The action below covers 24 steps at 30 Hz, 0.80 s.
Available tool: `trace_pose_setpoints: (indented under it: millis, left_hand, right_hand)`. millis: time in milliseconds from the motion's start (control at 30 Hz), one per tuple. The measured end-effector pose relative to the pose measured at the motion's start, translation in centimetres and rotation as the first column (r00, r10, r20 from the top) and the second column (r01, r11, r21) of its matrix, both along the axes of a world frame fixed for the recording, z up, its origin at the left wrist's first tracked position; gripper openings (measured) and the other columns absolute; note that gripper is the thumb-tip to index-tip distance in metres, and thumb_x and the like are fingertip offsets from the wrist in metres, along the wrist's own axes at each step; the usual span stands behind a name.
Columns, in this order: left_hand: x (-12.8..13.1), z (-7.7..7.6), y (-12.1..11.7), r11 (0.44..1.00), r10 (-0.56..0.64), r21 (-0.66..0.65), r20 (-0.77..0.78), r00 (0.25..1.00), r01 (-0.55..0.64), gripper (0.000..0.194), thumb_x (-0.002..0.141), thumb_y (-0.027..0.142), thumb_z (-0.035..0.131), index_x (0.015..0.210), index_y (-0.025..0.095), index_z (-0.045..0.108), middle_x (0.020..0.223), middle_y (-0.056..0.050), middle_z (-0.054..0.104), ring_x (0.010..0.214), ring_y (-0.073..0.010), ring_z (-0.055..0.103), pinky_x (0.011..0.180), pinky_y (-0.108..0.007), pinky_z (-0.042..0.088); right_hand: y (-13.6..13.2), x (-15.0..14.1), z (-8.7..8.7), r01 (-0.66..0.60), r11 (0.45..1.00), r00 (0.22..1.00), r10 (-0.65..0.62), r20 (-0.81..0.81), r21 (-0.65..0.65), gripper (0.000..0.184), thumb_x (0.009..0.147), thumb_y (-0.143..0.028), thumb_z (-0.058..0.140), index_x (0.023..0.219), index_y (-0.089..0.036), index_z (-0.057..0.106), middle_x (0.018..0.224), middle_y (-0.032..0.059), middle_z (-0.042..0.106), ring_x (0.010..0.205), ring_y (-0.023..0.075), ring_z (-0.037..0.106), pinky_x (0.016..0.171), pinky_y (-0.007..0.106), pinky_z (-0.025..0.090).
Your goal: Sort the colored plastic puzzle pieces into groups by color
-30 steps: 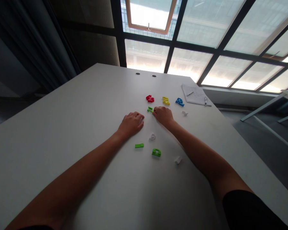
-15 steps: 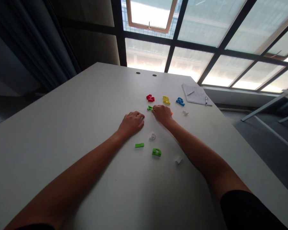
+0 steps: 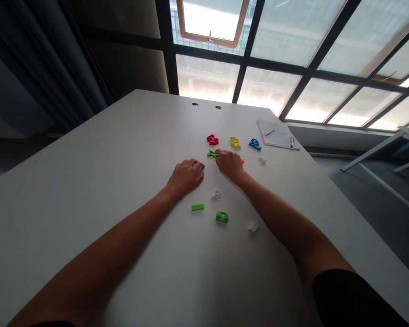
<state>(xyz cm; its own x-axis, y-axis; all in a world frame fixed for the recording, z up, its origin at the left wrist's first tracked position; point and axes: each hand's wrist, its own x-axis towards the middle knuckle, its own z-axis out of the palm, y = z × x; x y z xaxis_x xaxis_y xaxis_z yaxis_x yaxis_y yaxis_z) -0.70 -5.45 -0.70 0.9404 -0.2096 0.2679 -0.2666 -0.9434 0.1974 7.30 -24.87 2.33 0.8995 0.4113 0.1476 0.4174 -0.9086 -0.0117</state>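
Observation:
My right hand (image 3: 229,163) is on the far part of the table, its fingers closed at the end of a small green plastic piece (image 3: 211,154). An orange piece (image 3: 242,161) peeks out from behind that hand, mostly hidden. My left hand (image 3: 186,175) lies on the tabletop with fingers stretched forward and nothing in it. Nearer to me are a flat green strip (image 3: 197,207), a curved green piece (image 3: 222,216) with a gap in its middle, and two white pieces, one angular (image 3: 216,195) and one blocky (image 3: 253,227).
Red (image 3: 212,140), yellow (image 3: 235,142) and blue (image 3: 255,144) plastic pieces form a row beyond my hands. A small white piece (image 3: 262,161) lies to the right. A notepad (image 3: 277,135) with pens sits by the right edge of the white table (image 3: 139,127).
The green piece by my right fingers shows slightly more than before. My left hand stays in place; the whole view has shifted a little.

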Motion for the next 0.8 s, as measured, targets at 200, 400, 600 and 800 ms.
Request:
trace_pose_setpoints:
  millis: [200, 400, 600, 800]
  left_hand:
    - [0.0, 0.0, 0.0, 1.000, -0.004, -0.003, 0.001, 1.000, 0.004, 0.034, 0.100, 0.035, 0.055, 0.128, 0.024, 0.071, 0.131, -0.011, 0.070, 0.121, -0.0314, 0.061, 0.102, -0.047, 0.049]
    - [0.0, -0.1, 0.0, 1.000, -0.003, 0.004, 0.008, 1.000, 0.003, 0.033, 0.100, 0.034, 0.055, 0.127, 0.025, 0.071, 0.130, -0.010, 0.070, 0.120, -0.0309, 0.062, 0.102, -0.047, 0.050]
    - [0.0, -0.3, 0.1, 1.000, -0.013, 0.010, 0.022, 1.000, 0.012, 0.033, 0.100, 0.033, 0.056, 0.128, 0.024, 0.071, 0.130, -0.011, 0.070, 0.119, -0.0313, 0.063, 0.100, -0.048, 0.051]
    - [0.0, -0.3, 0.2, 1.000, -0.024, 0.004, 0.018, 1.000, 0.024, 0.030, 0.101, 0.034, 0.059, 0.126, 0.024, 0.071, 0.129, -0.011, 0.071, 0.117, -0.0318, 0.064, 0.098, -0.048, 0.052]
  right_hand:
    - [0.0, -0.2, -0.4, -0.013, 0.999, 1.000, 0.013, 0.001, 0.035, 0.038, 0.109, -0.026, 0.043, 0.144, -0.025, 0.058, 0.131, 0.0140, 0.075, 0.113, 0.0280, 0.072, 0.091, 0.035, 0.051]
    - [-0.2, -0.2, -0.6, -0.022, 0.996, 1.000, 0.021, 0.018, 0.082, 0.042, 0.107, -0.022, 0.045, 0.147, -0.026, 0.058, 0.132, 0.0123, 0.075, 0.111, 0.0279, 0.072, 0.089, 0.036, 0.052]
    - [-1.2, -0.9, 1.5, -0.251, 0.954, 0.967, 0.254, 0.002, 0.161, 0.021, 0.102, -0.026, 0.058, 0.112, -0.022, 0.077, 0.109, 0.0069, 0.080, 0.094, 0.0224, 0.071, 0.079, 0.030, 0.046]
    - [-0.1, -5.9, 4.0, -0.711, 0.631, 0.591, 0.775, -0.224, 0.309, 0.010, 0.094, -0.030, 0.079, 0.100, -0.022, 0.079, 0.099, 0.0020, 0.079, 0.086, 0.0163, 0.068, 0.079, 0.027, 0.044]
